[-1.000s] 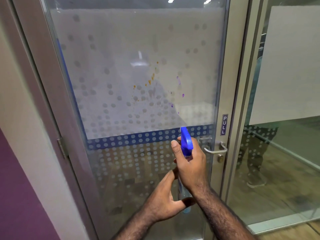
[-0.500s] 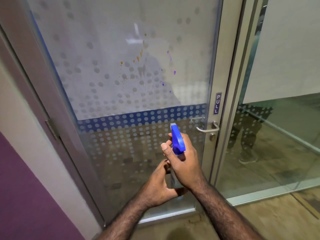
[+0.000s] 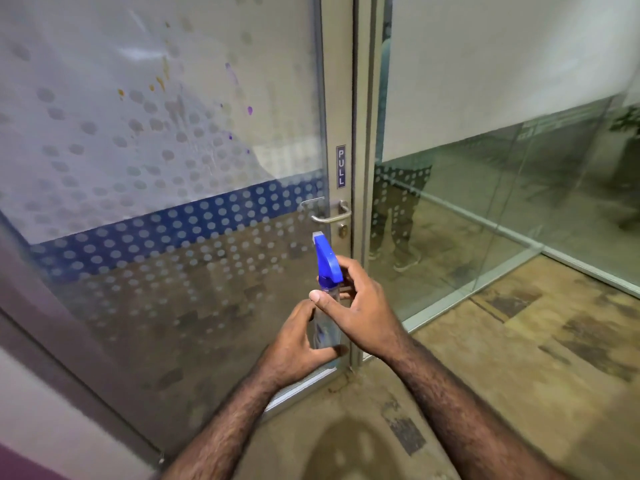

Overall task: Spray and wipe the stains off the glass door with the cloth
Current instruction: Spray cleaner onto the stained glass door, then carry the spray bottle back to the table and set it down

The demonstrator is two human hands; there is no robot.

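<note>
On the far left, the glass door (image 3: 166, 209) fills most of what I can see, frosted with grey dots and crossed by a blue band (image 3: 180, 220). Its stains (image 3: 162, 77), small orange flecks and a few purple spots (image 3: 249, 110), sit high on the frosted part, up and to the left of both hands and well apart from them. Lower down, in front of the door's right edge, the left hand (image 3: 298, 341) is wrapped around the clear body of the spray bottle (image 3: 325, 306), which stands upright. The right hand (image 3: 360, 310) curls around the bottle's neck just under the blue trigger head (image 3: 325, 258), thumb laid across the front. Further right are the door handle (image 3: 329, 211) and a "PULL" sign (image 3: 341, 166). I can see no cloth anywhere. My worry is the aim: the nozzle sits far below the marks, so a squeeze from here would probably wet the dotted lower glass and miss them. With nothing at hand to wipe, the spray could also run down in streaks. Two hands shifting on a slick bottle could let it slip.
</note>
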